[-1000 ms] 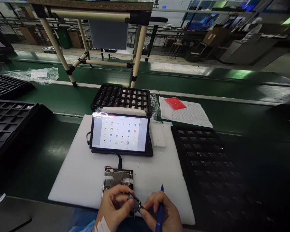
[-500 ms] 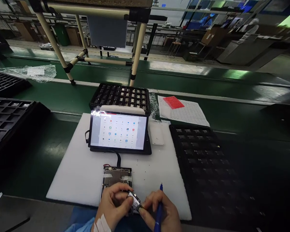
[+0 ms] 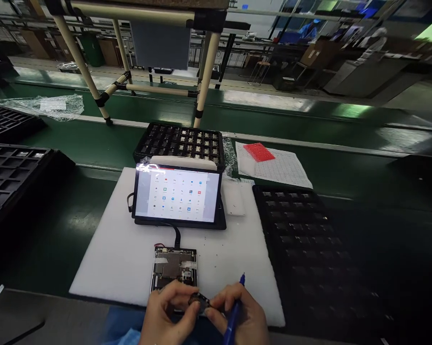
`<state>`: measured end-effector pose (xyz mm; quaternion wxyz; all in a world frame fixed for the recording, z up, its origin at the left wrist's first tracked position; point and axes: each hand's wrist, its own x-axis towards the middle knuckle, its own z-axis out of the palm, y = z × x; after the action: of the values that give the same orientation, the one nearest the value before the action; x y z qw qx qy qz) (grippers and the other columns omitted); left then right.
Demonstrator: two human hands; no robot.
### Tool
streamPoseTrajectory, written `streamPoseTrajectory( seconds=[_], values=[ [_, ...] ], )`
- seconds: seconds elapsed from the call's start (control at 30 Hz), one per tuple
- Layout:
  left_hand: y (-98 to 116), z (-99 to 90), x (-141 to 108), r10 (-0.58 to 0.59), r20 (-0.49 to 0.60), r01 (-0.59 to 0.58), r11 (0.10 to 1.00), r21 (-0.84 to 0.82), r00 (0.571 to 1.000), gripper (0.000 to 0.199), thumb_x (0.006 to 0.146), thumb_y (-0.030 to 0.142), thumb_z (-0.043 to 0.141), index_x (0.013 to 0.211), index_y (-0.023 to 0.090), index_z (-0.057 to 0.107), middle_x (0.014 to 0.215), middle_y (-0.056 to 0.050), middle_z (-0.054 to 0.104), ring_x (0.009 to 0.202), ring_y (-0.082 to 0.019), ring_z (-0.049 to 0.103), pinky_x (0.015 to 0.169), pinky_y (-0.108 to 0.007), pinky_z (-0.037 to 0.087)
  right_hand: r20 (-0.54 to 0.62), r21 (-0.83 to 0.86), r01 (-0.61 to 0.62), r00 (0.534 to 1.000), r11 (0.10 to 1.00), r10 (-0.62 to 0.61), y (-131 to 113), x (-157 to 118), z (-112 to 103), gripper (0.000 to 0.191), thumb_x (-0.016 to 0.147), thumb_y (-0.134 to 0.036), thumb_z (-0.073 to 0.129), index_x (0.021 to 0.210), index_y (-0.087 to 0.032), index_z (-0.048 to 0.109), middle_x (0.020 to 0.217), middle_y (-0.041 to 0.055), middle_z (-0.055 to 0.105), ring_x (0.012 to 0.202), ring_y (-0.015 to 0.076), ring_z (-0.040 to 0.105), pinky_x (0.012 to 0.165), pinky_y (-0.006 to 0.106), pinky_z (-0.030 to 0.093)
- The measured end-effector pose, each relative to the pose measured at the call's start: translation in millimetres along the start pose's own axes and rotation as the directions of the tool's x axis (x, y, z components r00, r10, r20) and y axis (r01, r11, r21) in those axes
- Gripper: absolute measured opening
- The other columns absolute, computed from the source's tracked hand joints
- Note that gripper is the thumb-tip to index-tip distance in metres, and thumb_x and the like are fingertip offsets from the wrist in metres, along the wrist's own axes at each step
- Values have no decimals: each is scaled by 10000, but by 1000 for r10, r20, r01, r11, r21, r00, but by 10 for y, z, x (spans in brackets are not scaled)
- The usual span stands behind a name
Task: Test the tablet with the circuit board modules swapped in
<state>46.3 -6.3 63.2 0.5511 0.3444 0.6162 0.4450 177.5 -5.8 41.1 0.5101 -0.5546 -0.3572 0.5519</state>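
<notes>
The small dark square module with a metal face (image 3: 197,302) sits pinched between the fingertips of both hands, low in the view at the near edge of the white foam mat (image 3: 118,258). The left hand (image 3: 167,314) closes thumb and forefinger on the module's left side; the right hand (image 3: 242,318) closes on its right side with thumb and forefinger, while its other fingers clamp a blue pen (image 3: 233,314) that points up and away from the person. Both grips are thus nearly shut, each on the module, and neither hand is clearly the nearer.

The relation that matters: the bare circuit board with grey metal shields (image 3: 174,268) lies flat on the mat just beyond the module, away from the person, its long axis running away from the body towards the lit tablet screen (image 3: 178,196), to which a black cable joins it. The module hovers at the board's near end; I cannot tell whether it touches it.
</notes>
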Motion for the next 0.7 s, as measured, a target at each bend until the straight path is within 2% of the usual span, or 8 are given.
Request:
streamPoseTrajectory(
  seconds=[0.17,0.23,0.33,0.47,0.6,0.7],
  values=[
    [24,-34,16,42,8,-43,995,92,999,144,640,325,711,697,193,698,584,-24,690,583,-184,660,618,-236,515,-8,-37,-38,999,999,38,72,32,-41,361,537,-339,854,564,-218,516,563,-11,646,530,153,599,522,233,481],
    [0,-43,48,51,22,-53,993,101,998,166,647,344,712,709,191,698,625,-30,695,615,-188,661,625,-235,510,43,-37,-37,998,999,39,93,69,-56,345,554,-317,849,573,-215,520,590,0,661,543,155,612,513,228,492],
    [-71,-43,118,19,58,-22,998,52,998,264,656,416,726,735,168,682,594,-32,675,582,-167,632,566,-208,470,144,-6,46,989,999,-45,98,119,-47,306,597,-298,833,634,-216,541,680,14,676,619,166,642,574,237,525],
    [-155,-47,208,-19,59,24,996,-86,998,422,640,548,726,776,155,653,520,-13,631,510,-120,558,513,-178,407,48,62,105,993,993,-108,144,142,-29,287,696,-393,763,721,-231,528,836,30,689,746,181,674,704,273,543],
    [-176,-63,244,-2,27,5,993,-115,1000,450,623,566,735,778,153,647,487,8,593,464,-91,482,480,-171,359,75,-27,130,989,991,-128,247,151,-72,324,716,-382,744,629,-222,476,651,18,664,623,171,654,602,254,546],
    [-164,-67,237,-23,24,25,995,-97,999,446,619,556,736,769,145,649,519,-17,628,480,-114,525,494,-193,379,17,-36,59,998,998,-59,255,135,-76,384,678,-424,760,592,-220,446,580,6,640,558,162,627,559,252,530]
  ],
)
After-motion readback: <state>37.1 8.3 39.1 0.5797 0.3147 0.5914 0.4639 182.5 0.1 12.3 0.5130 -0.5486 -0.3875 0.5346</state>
